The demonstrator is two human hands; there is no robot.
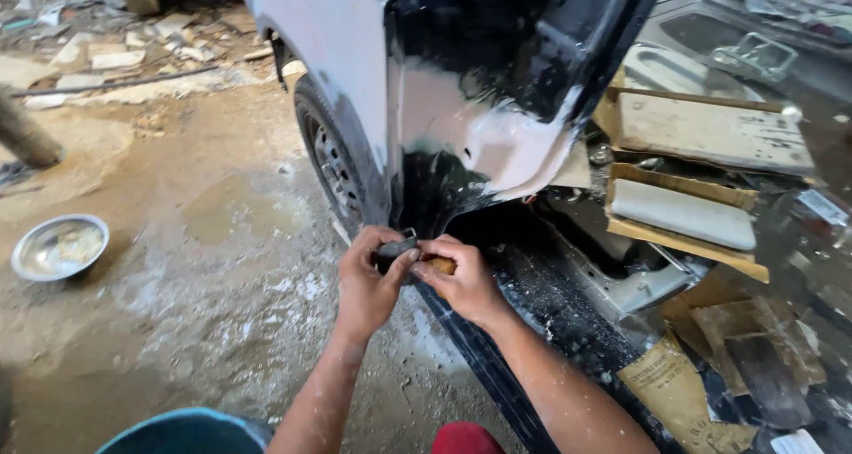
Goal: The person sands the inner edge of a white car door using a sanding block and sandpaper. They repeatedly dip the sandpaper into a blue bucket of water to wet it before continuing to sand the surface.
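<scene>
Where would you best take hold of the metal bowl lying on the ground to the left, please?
Grip the metal bowl by its rim, probably at the near right edge, coming down from above. It sits upright and shallow on the dirt floor with some pale stuff inside, so a pinch over the thin lip should keep it level. Both the left hand and right hand are busy at the car body.

A metal bowl [59, 246] sits on the wet dirt floor [213, 268] at nine o'clock. A car wheel [330, 159] stands near centre, rubble [133, 50] at eleven o'clock. Cardboard pieces [701, 165] lie at three o'clock.
</scene>
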